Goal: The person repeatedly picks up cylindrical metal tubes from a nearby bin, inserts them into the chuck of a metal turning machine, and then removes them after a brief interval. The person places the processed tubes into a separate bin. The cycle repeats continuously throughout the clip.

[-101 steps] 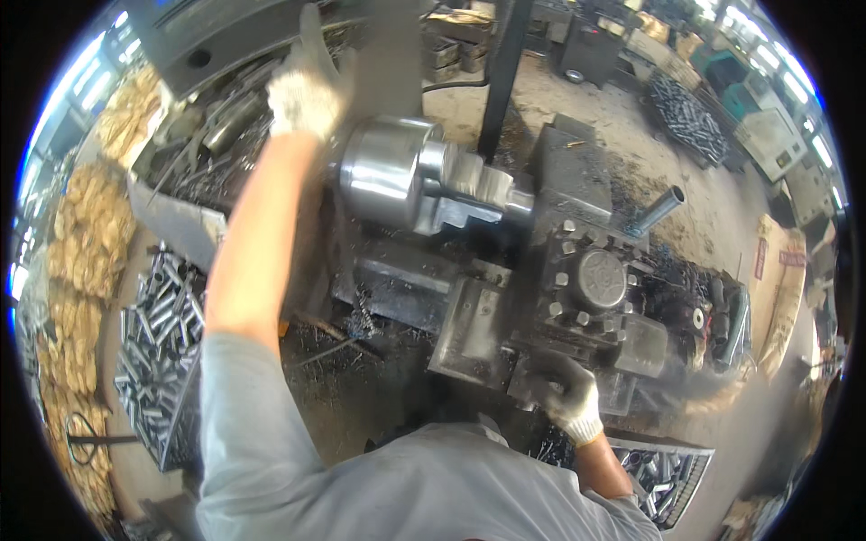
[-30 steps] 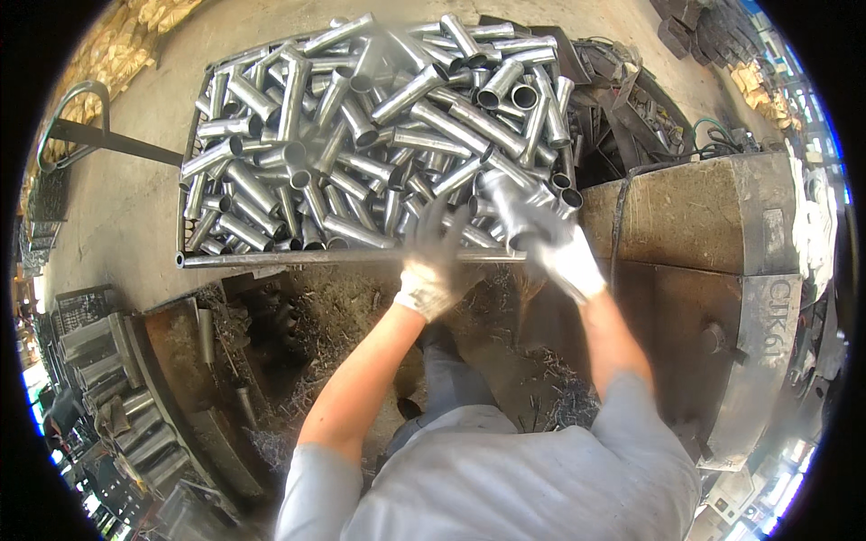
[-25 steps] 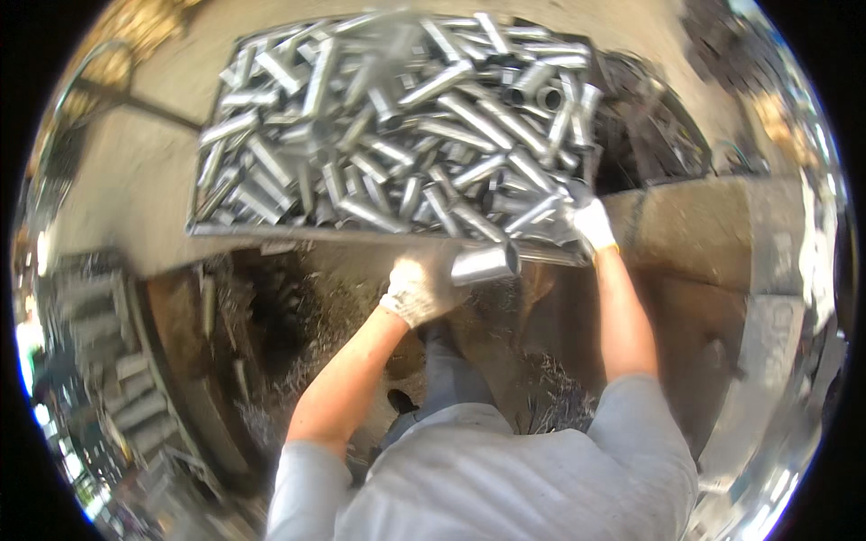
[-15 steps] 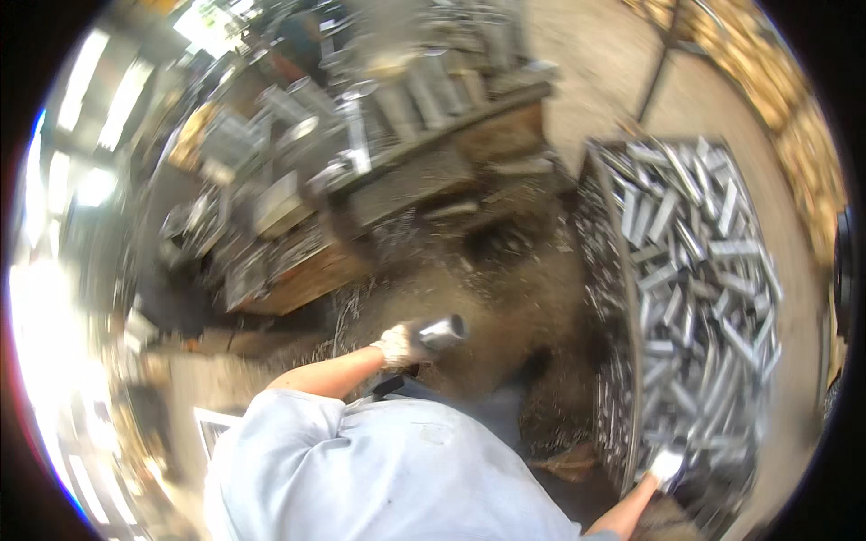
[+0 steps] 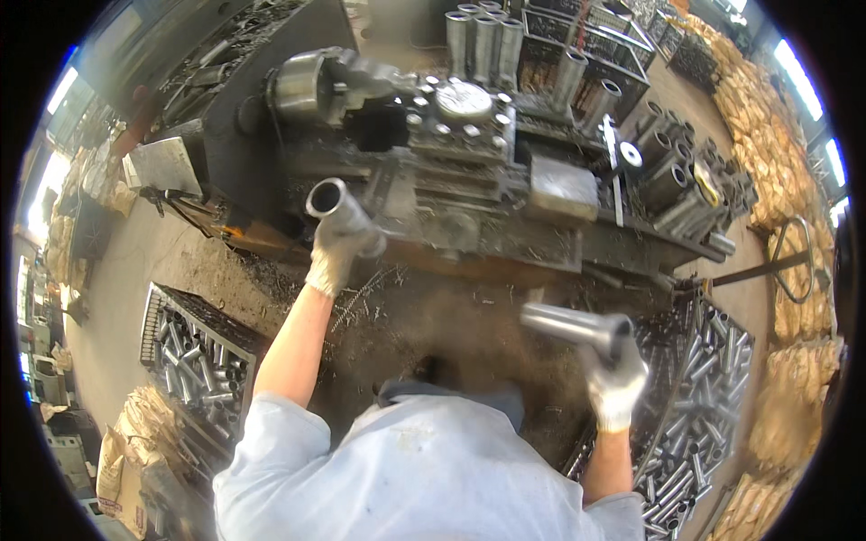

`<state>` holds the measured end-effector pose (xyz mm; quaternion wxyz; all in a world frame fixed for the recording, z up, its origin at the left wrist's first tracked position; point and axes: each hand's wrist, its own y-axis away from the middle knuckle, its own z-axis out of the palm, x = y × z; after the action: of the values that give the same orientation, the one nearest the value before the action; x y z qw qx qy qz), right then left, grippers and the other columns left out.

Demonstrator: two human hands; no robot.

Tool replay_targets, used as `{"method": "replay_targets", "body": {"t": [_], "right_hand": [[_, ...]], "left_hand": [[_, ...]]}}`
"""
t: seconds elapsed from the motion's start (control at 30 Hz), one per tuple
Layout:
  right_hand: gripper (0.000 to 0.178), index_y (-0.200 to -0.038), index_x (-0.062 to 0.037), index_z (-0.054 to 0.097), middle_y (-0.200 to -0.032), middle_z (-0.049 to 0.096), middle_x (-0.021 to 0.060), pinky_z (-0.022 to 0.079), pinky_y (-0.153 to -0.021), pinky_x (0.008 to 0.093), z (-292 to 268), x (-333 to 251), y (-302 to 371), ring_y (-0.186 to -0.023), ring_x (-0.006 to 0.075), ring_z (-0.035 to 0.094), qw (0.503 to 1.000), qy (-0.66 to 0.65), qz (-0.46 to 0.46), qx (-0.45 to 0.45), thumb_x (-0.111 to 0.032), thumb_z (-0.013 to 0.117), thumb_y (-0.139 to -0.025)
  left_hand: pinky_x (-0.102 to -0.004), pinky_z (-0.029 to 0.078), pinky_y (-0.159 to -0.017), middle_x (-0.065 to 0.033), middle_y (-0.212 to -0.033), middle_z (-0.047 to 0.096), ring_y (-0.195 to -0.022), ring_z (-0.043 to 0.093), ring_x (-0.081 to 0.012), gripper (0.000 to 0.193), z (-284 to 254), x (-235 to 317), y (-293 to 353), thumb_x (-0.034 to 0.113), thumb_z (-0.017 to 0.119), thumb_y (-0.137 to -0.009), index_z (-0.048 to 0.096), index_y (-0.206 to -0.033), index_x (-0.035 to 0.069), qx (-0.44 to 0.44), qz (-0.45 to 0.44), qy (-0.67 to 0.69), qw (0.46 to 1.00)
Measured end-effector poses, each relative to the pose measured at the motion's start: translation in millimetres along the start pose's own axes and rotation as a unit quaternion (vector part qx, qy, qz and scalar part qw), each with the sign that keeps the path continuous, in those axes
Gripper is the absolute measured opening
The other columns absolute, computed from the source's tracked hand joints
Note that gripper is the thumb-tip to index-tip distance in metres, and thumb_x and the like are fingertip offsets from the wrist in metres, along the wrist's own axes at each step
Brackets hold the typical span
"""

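Observation:
My left hand [image 5: 336,254], in a white work glove, is closed around a short metal tube [image 5: 343,207] and holds it tilted, its open end up, before the front of a lathe [image 5: 456,180]. My right hand [image 5: 616,386], also gloved, grips a second metal tube [image 5: 568,322], slightly blurred, which points leftward over the floor. The lathe's round chuck [image 5: 302,87] lies beyond my left hand. Right of the chuck sits the tool post [image 5: 463,101], with a round top and several bolts. My fingers are partly hidden behind the tubes.
A bin of cut tubes [image 5: 695,424] stands at my right, and a smaller crate of tubes [image 5: 194,361] at my left. Several upright tubes [image 5: 484,45] stand behind the lathe, more tubes [image 5: 667,180] at its right end. Stacked sacks [image 5: 780,135] line the far right.
The view has swung left, bringing the lathe to the middle. My right hand has come up from the bin with a tube. My left hand, still holding its tube, has moved forward and left.

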<state>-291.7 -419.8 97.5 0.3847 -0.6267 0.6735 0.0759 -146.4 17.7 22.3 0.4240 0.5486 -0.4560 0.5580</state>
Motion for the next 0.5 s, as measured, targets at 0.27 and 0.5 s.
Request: {"method": "replay_targets", "body": {"t": [0.27,0.5], "right_hand": [[0.027,-0.095,-0.0082,0.068,-0.072,0.073,0.0184,0.059,-0.058,0.0452,150.9,-117.4,-151.9,-0.065,0.0385,0.075,0.954,-0.018,-0.214,-0.210,-0.031,0.081,-0.090],[0.035,-0.111,-0.0064,0.072,-0.062,0.068,0.0163,0.057,-0.056,0.0473,123.3,-136.7,-235.6,-0.056,0.0374,0.070,0.854,0.019,-0.321,-0.409,-0.033,0.079,-0.089]], "left_hand": [[-0.0367,0.063,-0.083,-0.0097,-0.104,0.077,-0.091,0.075,-0.0210,0.041,31.8,-46.4,-135.5,0.011,0.088,-0.083,0.069,-0.118,0.002,-0.098,0.001,-0.050,0.994],[-0.0405,0.050,-0.116,-0.0119,-0.140,0.065,-0.134,0.063,-0.0274,0.073,12.2,1.9,-128.7,0.014,0.083,-0.085,0.055,-0.152,0.009,-0.118,0.064,-0.131,0.982]]}}
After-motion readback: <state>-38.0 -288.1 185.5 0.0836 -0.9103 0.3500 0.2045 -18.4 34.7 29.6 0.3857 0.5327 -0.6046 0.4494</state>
